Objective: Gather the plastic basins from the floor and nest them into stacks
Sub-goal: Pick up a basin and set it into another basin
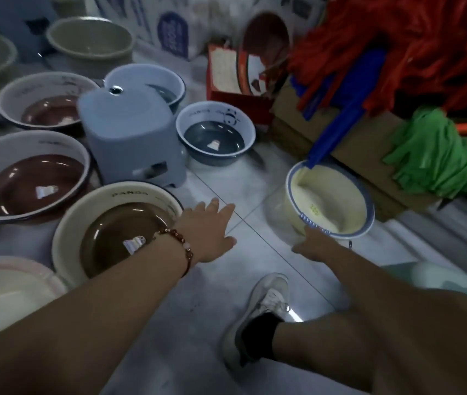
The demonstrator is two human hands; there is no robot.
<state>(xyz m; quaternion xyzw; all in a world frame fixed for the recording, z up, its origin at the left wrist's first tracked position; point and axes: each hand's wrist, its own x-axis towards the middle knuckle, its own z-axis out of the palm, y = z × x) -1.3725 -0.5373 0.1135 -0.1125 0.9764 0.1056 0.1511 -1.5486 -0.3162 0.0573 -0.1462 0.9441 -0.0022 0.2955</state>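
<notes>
Gripping the cream basin (330, 201) by its near rim, right hand (310, 245); left hand (212, 232) flat-fingered, holding nothing.

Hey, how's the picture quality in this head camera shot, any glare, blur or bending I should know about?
Head view: dim, uneven light; bright glare patches on the glossy brown bottom of the cream plastic basin and on the white tiled floor beside the grey sneaker; the far grey-green basins are soft and blurred; wide-angle bending curves the edges; the left hand and right hand stay fairly sharp.
</notes>
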